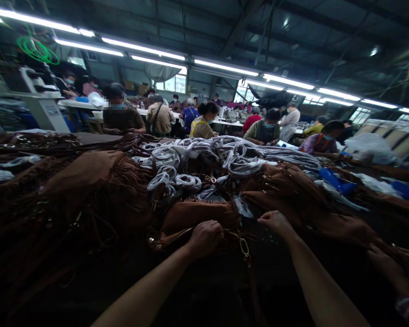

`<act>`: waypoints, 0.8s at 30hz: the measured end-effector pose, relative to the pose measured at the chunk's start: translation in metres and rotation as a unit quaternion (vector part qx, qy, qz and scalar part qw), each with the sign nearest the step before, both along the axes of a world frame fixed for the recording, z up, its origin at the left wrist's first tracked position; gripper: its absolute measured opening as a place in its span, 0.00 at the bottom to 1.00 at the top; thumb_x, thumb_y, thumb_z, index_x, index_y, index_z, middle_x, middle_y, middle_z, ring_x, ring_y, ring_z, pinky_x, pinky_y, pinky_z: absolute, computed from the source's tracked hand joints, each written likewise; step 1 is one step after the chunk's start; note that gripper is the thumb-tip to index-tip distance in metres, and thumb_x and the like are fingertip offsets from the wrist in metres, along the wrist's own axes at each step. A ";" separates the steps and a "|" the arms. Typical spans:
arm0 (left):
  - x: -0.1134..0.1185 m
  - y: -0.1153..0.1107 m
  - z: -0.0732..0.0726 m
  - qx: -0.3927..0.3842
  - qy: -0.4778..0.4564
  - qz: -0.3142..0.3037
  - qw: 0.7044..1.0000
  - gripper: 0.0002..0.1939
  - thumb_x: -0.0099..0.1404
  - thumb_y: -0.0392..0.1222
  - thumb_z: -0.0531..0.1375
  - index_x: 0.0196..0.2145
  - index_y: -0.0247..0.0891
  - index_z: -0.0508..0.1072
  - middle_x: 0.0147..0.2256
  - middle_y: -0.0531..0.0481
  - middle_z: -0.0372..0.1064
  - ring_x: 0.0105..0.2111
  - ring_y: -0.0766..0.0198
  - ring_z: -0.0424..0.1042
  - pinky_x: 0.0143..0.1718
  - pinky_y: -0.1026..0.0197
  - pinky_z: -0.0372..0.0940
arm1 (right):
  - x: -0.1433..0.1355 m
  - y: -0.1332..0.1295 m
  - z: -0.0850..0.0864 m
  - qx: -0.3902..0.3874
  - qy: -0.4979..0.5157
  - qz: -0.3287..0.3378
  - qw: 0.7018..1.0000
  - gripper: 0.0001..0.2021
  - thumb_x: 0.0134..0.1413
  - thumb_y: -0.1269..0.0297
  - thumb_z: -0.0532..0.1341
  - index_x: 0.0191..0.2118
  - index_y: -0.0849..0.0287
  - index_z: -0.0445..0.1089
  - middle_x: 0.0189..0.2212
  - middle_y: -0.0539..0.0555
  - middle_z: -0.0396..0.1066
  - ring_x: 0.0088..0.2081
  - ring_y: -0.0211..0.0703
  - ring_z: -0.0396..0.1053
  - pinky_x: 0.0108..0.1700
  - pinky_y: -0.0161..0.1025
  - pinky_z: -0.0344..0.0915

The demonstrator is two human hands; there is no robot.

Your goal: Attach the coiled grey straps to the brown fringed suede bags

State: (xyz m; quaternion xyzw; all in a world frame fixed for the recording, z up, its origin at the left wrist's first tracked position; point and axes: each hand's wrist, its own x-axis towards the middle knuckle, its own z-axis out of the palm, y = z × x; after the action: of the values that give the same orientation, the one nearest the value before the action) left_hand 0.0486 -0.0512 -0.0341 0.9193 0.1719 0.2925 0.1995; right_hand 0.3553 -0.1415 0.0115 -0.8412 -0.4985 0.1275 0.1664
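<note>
Dark tabletop (266, 250): brown bag (195, 214) laid crosswise, nearer left hand (206, 237) curled over front, grip unclear; right hand (276, 223) held apart rightward, fingertips pinched.

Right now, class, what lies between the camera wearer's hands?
Head view: the brown bag's right end, then dark surface before the right hand; a gold oval ring nearer the camera, pale plastic beyond.
</note>
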 end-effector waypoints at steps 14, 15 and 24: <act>-0.001 -0.004 0.003 0.002 -0.006 0.013 1.000 0.07 0.66 0.38 0.54 0.30 0.37 0.66 0.31 0.51 0.67 0.33 0.64 0.65 0.36 0.62 0.56 | -0.038 -0.016 -0.010 -0.089 -0.135 -0.048 0.986 0.13 0.54 0.55 0.58 0.31 0.53 0.78 0.30 0.54 0.77 0.33 0.43 0.74 0.29 0.33 0.59; -0.001 -0.004 0.003 0.002 -0.007 0.015 1.000 0.06 0.65 0.38 0.55 0.30 0.37 0.66 0.31 0.51 0.67 0.33 0.64 0.65 0.36 0.62 0.56 | -0.037 -0.013 -0.005 -0.095 -0.144 -0.036 0.984 0.13 0.54 0.56 0.58 0.30 0.53 0.78 0.29 0.53 0.77 0.32 0.42 0.74 0.29 0.33 0.60; -0.002 -0.003 0.000 0.005 -0.017 0.012 1.000 0.06 0.65 0.38 0.55 0.29 0.37 0.65 0.30 0.52 0.66 0.32 0.65 0.64 0.35 0.62 0.56 | -0.034 0.010 0.070 -0.059 -0.328 0.026 0.943 0.11 0.54 0.75 0.55 0.37 0.67 0.76 0.38 0.67 0.74 0.44 0.51 0.70 0.43 0.39 0.63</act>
State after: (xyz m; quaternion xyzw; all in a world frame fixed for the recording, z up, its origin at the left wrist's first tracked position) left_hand 0.0465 -0.0538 -0.0341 0.9130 0.1785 0.3111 0.1942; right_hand 0.3213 -0.1319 0.0815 -0.8315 -0.5388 -0.1216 -0.0595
